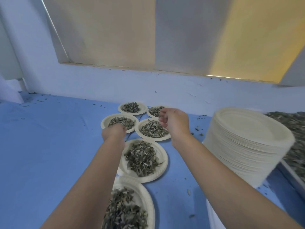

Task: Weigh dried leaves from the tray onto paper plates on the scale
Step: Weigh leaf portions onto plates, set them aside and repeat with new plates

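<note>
Judging dried leaves (pixel 142 157) light and crumbly, we'd hold paper plate (pixel 163 160) rims; left hand (pixel 113 132) and right hand (pixel 175 123) grips we cannot tell.

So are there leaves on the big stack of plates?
No, the stack is bare on top; the leaves lie on separate plates beside it.

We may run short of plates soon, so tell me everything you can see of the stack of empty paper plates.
The stack of empty paper plates is a tall pile of round, cream, shallow-rimmed plates, seemingly paper, their edges showing as fine layers. The top plate is bare. It stands on the blue tabletop, beside the tray of dried leaves; whether they touch is unclear. Neither the left hand nor the right hand touches it.
</note>
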Demonstrator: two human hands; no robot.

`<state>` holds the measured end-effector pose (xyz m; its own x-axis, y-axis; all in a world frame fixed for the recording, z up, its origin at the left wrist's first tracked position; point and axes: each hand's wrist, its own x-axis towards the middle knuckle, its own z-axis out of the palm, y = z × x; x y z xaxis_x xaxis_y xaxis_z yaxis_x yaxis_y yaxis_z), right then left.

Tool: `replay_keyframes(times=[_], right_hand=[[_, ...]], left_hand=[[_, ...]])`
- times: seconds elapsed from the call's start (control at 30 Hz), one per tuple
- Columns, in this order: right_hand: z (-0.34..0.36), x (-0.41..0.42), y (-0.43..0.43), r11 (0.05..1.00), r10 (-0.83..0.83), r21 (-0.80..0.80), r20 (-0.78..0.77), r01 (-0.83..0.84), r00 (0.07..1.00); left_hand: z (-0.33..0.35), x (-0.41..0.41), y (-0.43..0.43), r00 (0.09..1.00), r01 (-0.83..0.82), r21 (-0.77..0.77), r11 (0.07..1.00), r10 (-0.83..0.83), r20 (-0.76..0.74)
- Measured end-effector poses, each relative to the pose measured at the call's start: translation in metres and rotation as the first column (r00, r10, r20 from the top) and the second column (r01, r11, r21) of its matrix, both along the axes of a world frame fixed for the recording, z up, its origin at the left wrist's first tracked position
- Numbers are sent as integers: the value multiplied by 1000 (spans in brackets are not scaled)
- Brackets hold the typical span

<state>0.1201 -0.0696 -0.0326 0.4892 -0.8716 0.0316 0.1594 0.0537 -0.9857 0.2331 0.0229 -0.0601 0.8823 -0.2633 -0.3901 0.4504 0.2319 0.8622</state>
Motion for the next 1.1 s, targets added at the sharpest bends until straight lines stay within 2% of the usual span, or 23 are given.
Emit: replay_keyframes(times=[0.1,0.2,0.3,0.37,0.47,0.63,0.73,1.1], right_hand=[[15,-34,5,989,29,-145,16,-27,999],[25,-78,1,909,-35,-417,-79,-1,996],[29,-133,-13,659,-255,-752,-212,9,944],[30,-168,-25,504,-392,-861,-299,-69,870],[29,-203,-38,431,-491,-873,-439,-229,753],[30,-217,-37,344,-483,-840,-542,-420,688],[31,-217,-36,319,-496,-828,-561,-461,663],[31,-215,-35,402,-471,-804,-592,-438,654]], left_hand=[[16,-42,-20,984,173,-107,979,-168,54],[40,-101,-36,930,350,-110,930,-331,157],[54,-147,-48,858,493,-75,867,-470,210],[59,-170,-56,835,529,-73,846,-503,222],[63,-196,-62,841,524,-85,847,-499,210],[59,-214,-64,916,399,-183,899,-383,117],[55,-217,-59,933,359,-187,914,-347,96],[51,-222,-51,940,341,-149,928,-333,75]])
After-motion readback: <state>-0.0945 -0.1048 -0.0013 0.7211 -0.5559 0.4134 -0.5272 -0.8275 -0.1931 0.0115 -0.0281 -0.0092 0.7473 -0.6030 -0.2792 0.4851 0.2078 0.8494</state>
